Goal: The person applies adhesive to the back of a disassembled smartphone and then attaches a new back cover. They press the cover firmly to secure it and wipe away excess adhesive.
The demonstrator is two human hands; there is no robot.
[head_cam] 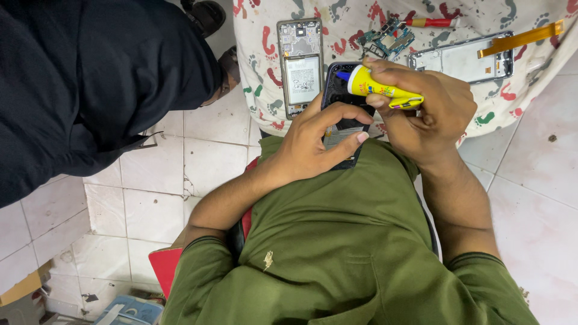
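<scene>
My left hand (313, 141) grips a dark phone back panel (338, 90) from the left side, thumb laid across its lower part. My right hand (430, 108) holds a small yellow glue tube (382, 89) with a blue nozzle, the tip pointing at the upper left of the panel. Both hands are held above my lap, over my olive green shirt (337, 241). The lower part of the panel is hidden behind my left hand.
A patterned cloth (361, 18) carries an opened phone frame with a battery (300, 66), a circuit board (388, 37), a second frame with an orange flex strip (463, 57) and a red pen (430, 22). A person in dark clothes (90, 78) stands at left on the white tiled floor (536, 198).
</scene>
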